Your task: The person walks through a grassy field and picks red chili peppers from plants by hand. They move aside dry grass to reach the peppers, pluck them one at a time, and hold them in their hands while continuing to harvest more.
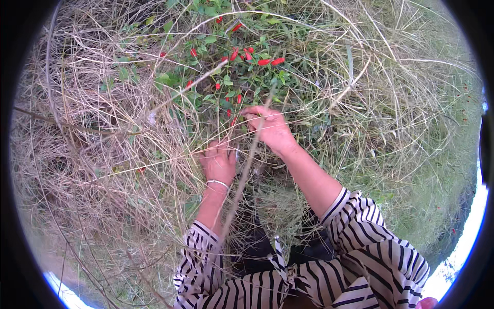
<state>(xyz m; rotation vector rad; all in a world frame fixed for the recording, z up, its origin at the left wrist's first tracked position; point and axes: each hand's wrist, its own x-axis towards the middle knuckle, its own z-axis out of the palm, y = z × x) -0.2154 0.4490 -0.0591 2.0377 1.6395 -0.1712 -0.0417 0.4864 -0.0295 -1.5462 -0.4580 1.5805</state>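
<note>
Red chili peppers [271,61] hang among the green leaves of a low pepper plant [252,79] in front of me. My right hand [270,129] reaches in at the plant's near side, its fingers curled and the thumb close to the forefinger. Whatever lies between those fingertips is too small to make out. Just left of it, a red pepper [234,121] hangs between my two hands. My left hand [218,162], with a bracelet [218,183] at the wrist, is lower and to the left. Its fingers point into dry grass stalks, and the fingertips are partly hidden.
Tangled dry grass [104,154] surrounds the plant. A thick dry stalk [247,170] crosses close to the camera, in front of my right hand. Another pale stalk [197,82] slants over the plant. My dark-clad legs [251,251] are below, partly behind grass.
</note>
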